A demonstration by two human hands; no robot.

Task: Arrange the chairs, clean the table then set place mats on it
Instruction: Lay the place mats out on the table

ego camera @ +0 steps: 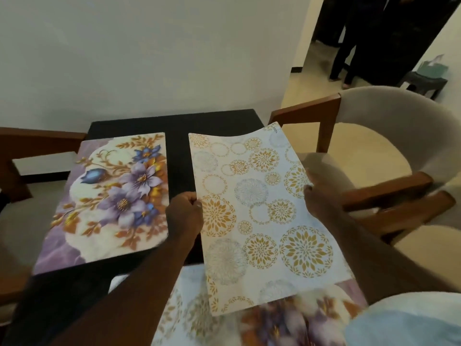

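A purple floral place mat lies flat on the left half of the black table. I hold a white mat with gold circle patterns over the table's right half, its far end bowed upward. My left hand pinches its left edge and my right hand grips its right edge. More mats, one gold-patterned and one floral, lie blurred at the near edge under the held mat.
A wooden chair with a beige curved back stands right of the table. Another wooden chair sits at the left. A white wall is behind the table. A person's dark-clothed legs and a small dark stool are in the doorway, far right.
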